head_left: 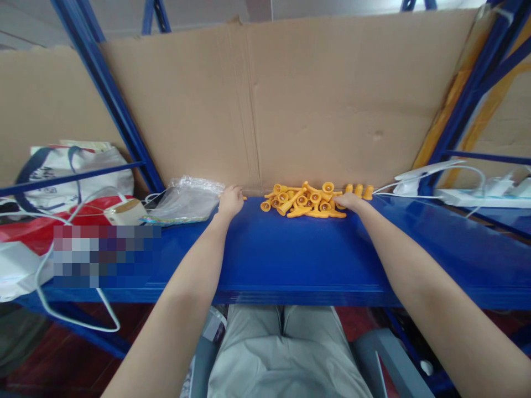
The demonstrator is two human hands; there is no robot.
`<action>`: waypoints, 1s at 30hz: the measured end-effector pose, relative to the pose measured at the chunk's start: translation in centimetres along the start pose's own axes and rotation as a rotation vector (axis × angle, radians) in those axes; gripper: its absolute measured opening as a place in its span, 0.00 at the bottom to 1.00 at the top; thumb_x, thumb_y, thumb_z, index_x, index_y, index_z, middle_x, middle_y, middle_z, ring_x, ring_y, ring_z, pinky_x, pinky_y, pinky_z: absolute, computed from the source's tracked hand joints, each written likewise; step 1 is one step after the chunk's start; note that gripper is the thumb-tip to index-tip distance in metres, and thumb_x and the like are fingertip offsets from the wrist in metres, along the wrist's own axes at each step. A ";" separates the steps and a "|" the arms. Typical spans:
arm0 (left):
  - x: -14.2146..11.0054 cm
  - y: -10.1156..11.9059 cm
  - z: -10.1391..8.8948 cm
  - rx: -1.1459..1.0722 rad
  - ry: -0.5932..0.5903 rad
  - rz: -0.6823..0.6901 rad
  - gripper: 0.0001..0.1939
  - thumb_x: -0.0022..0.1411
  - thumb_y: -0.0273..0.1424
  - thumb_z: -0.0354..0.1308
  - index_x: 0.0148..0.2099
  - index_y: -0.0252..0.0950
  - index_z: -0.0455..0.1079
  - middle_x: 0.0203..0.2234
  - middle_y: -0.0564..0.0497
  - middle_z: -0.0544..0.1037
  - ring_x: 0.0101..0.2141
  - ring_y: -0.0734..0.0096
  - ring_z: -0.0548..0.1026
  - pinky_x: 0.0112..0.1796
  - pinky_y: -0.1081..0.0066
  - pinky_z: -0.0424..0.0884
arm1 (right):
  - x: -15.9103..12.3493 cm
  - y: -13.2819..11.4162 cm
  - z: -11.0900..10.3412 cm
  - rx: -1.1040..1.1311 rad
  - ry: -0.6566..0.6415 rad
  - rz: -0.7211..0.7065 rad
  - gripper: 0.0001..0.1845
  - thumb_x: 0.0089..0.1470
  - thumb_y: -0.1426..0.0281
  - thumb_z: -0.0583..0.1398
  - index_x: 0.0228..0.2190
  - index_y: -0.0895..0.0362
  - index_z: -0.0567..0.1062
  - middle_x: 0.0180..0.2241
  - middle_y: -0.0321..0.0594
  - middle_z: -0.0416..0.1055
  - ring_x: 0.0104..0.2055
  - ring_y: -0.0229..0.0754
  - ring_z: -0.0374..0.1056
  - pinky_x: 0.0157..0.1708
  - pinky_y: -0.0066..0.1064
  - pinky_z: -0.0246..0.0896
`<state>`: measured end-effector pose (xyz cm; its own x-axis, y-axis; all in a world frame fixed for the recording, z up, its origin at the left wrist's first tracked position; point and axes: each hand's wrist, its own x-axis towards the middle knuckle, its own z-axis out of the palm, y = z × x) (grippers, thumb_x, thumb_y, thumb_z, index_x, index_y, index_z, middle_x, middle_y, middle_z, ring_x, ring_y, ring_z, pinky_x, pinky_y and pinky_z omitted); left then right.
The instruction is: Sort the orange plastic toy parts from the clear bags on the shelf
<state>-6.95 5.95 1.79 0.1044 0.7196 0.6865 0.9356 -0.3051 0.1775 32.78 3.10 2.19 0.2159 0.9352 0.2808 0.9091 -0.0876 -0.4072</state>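
A heap of yellow plastic horn-shaped pieces [305,200], each with a flared cup end, lies on the blue shelf [302,254] against the cardboard. At the heap's right end, my right hand [348,201] has its fingers closed on one of these pieces, mostly covered by the hand. Several yellow pieces [359,191] stand in a row just beyond it. My left hand [231,200] is closed left of the heap, and a small yellow tip pokes out from its right side; the rest is hidden. Clear plastic bags [188,200] lie right beside that hand.
Cardboard [332,99] walls off the back between blue metal posts. To the left are a white cloth bag [78,174], a red bag [91,213], a boxy cream device [124,212] and loose white cables. A power strip [477,197] sits at the right.
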 end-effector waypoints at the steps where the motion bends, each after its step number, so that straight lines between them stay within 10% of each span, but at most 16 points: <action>1: 0.2 0.4 -0.1 -0.024 0.027 0.043 0.19 0.63 0.25 0.45 0.47 0.31 0.76 0.49 0.39 0.78 0.53 0.56 0.74 0.57 0.59 0.67 | 0.1 0.1 -0.1 -0.018 -0.006 0.043 0.20 0.51 0.63 0.61 0.42 0.62 0.82 0.33 0.54 0.79 0.44 0.59 0.74 0.42 0.40 0.68; 12: 0.6 3.8 -1.5 -0.130 0.095 0.352 0.20 0.60 0.22 0.47 0.49 0.32 0.75 0.51 0.40 0.78 0.53 0.57 0.74 0.58 0.53 0.67 | -1.5 -1.6 -1.2 -0.037 0.085 0.187 0.26 0.56 0.70 0.55 0.54 0.70 0.69 0.47 0.65 0.75 0.49 0.58 0.73 0.44 0.42 0.67; 30: 0.4 5.4 -2.4 -0.133 0.113 0.537 0.23 0.64 0.23 0.45 0.59 0.32 0.67 0.58 0.37 0.72 0.59 0.58 0.69 0.59 0.52 0.64 | -2.3 -3.0 -1.1 -0.224 0.531 -0.443 0.21 0.63 0.67 0.47 0.52 0.64 0.68 0.47 0.60 0.73 0.48 0.58 0.66 0.48 0.47 0.52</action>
<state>-2.63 3.03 4.71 0.5108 0.3728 0.7747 0.7099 -0.6912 -0.1354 29.91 0.87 3.74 -0.0974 0.6114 0.7853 0.9901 0.1395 0.0142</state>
